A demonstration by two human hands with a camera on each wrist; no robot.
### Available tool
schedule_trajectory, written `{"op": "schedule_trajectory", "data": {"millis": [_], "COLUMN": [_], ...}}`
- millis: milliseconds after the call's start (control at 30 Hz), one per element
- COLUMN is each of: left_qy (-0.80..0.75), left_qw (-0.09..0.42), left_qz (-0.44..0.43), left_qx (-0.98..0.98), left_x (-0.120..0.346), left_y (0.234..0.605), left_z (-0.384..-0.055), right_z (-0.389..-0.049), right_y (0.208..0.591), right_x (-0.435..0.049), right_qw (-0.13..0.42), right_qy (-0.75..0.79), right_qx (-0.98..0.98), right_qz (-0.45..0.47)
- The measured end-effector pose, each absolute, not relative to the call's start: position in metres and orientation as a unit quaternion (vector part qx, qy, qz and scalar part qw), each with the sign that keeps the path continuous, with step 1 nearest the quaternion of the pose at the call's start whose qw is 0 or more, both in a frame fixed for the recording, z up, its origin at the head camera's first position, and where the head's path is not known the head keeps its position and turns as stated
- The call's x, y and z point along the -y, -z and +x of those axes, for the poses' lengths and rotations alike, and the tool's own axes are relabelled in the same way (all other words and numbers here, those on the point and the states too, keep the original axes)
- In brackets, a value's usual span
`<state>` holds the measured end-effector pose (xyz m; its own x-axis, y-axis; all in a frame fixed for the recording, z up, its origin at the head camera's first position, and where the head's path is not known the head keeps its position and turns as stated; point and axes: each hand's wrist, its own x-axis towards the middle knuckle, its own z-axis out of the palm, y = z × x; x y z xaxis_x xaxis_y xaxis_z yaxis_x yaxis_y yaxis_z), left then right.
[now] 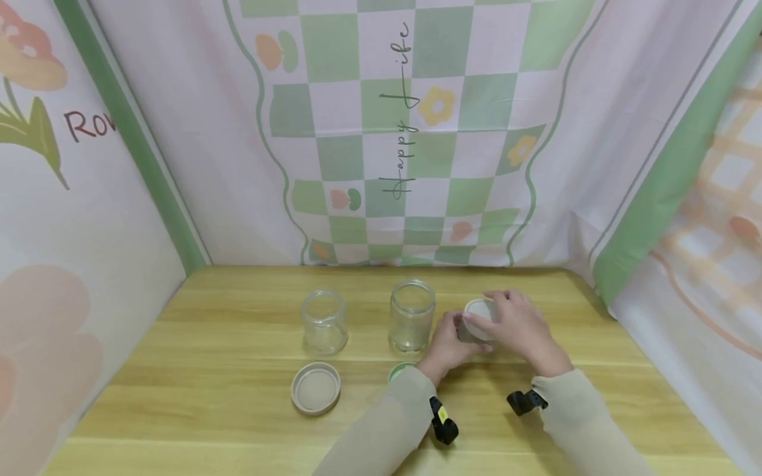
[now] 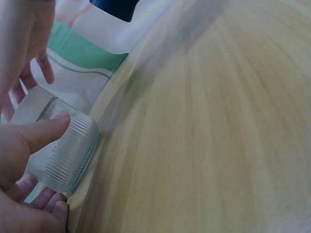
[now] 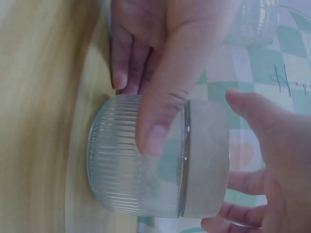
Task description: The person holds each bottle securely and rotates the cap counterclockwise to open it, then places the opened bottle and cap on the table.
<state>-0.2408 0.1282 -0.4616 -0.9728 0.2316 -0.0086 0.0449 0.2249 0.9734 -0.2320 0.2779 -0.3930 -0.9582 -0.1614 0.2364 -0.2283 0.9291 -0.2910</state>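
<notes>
At the right of the table in the head view, my left hand grips a small ribbed glass jar. Its thumb presses the glass wall while the other fingers go round the far side, partly hidden. On the jar's mouth sits a pale lid. My right hand comes over the lid from above, thumb on one side and fingers spread round the other. The jar stands upright on or just above the wood; the exact contact at its base is unclear.
Two lidless glass jars, one at left and one in the middle, stand farther back on the wooden table. A beige lid lies before the left jar. A green lid is partly hidden by my left sleeve. Printed curtains enclose the table.
</notes>
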Motion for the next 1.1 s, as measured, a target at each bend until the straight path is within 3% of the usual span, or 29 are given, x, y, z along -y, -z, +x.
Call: {"op": "schedule_trajectory", "data": {"millis": [733, 1100], "left_qy": [-0.617, -0.627], "left_qw": [0.081, 0.063], "left_qz": [0.087, 0.098], "left_qx": [-0.778, -0.770], "left_x": [-0.127, -0.127], "left_y": [0.461, 0.461], "left_z": [-0.240, -0.241], "right_z": [-0.231, -0.231], "right_y": [0.403, 0.400], "right_x": [-0.278, -0.284], "right_qw": [0.132, 0.106], "right_qy": [-0.174, -0.198], "right_qx": [0.970, 0.966], "right_qz": [0.110, 0.124]}}
